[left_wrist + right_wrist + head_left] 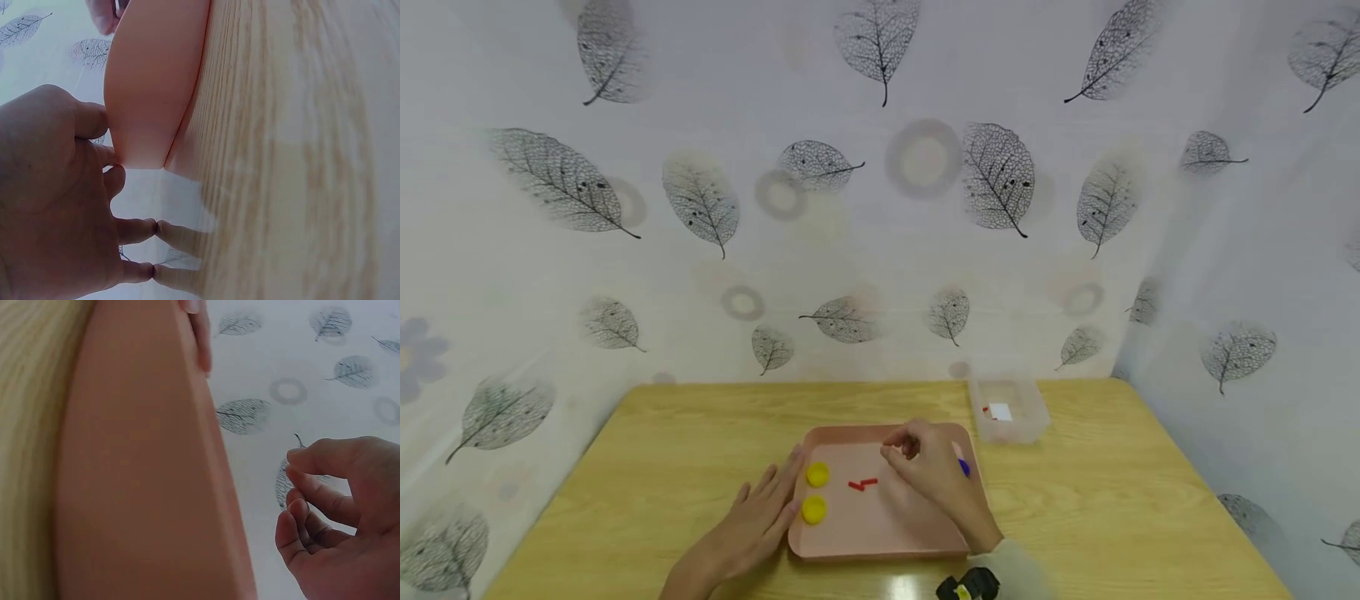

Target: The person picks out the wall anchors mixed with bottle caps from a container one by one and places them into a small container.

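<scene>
A pink tray lies on the wooden table. My left hand rests along its left side with fingers extended; in the left wrist view the left hand has fingertips at the tray wall and on the tabletop. My right hand is over the tray's right half. In the right wrist view, the right hand has its thumb and index tips together, other fingers curled, with nothing visible between them. In the tray are two yellow round pieces, red sticks and a blue piece, partly hidden by the right hand.
A translucent box stands behind the tray to the right, holding a white square and small red bits. The wooden table reaches back to a leaf-patterned curtain. A black wrist strap shows at the front edge.
</scene>
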Demonstrator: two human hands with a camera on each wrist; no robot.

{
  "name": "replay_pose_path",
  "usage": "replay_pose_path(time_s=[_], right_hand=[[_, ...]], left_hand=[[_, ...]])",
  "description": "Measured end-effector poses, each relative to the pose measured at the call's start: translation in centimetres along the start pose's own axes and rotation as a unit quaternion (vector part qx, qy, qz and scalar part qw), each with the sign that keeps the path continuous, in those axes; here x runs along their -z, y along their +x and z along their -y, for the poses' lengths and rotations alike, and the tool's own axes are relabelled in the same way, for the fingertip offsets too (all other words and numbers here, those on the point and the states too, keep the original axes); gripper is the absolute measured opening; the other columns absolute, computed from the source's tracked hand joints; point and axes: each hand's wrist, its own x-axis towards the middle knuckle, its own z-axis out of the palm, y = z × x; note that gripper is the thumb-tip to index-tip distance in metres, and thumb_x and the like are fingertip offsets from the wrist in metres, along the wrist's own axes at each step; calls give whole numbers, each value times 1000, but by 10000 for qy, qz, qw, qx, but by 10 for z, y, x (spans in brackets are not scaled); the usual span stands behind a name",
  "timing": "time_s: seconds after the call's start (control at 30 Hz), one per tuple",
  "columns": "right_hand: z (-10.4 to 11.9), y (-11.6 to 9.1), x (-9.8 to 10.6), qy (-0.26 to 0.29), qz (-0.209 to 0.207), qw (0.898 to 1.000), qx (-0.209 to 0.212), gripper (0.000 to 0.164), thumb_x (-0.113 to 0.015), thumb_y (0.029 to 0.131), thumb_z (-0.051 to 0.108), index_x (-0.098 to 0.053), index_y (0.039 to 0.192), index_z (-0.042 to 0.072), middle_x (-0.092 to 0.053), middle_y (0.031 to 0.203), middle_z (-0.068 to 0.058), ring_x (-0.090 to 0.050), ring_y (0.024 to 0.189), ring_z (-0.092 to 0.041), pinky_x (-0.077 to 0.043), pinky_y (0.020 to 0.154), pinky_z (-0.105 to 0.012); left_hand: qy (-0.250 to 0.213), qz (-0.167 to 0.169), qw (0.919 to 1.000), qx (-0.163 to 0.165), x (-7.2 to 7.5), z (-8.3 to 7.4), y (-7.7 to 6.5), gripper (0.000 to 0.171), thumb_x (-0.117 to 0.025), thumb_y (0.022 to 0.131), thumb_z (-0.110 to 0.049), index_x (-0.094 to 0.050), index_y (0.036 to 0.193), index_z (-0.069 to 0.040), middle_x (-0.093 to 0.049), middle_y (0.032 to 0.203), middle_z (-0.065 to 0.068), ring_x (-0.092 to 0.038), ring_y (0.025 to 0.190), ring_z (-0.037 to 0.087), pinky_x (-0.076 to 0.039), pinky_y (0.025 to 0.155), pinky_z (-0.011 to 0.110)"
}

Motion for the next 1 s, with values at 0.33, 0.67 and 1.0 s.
replay_pose_path(time_s=[0.33,0.67,1.0], right_hand=[[-3,0,-39,-136,1046,9944,-92,4,-78,87,7,-74,89,7,-60,84,2,-53,73,-8,-50,65,-22],[1,-2,-55,-548,1548,9858,-354,10,-81,85,3,-72,83,6,-55,84,3,-53,76,-6,-51,69,-21],[5,-5,-61,-912,1607,9825,-225,11,-79,86,6,-72,80,10,-50,78,7,-45,72,-5,-43,65,-21]], left_hand=[[81,-56,9999,17,1,1,-3,61,-31,114,-38,-6,167,-19,-10,171,2,-18,151,49,-8,110,81],[6,-38,9999,-128,1,0,-1,62,-33,114,-34,-6,167,-16,-10,171,5,-18,150,52,-8,109,82],[37,-37,10000,-45,0,2,-1,61,-31,114,-37,-7,167,-18,-10,171,2,-16,152,49,-7,110,81]])
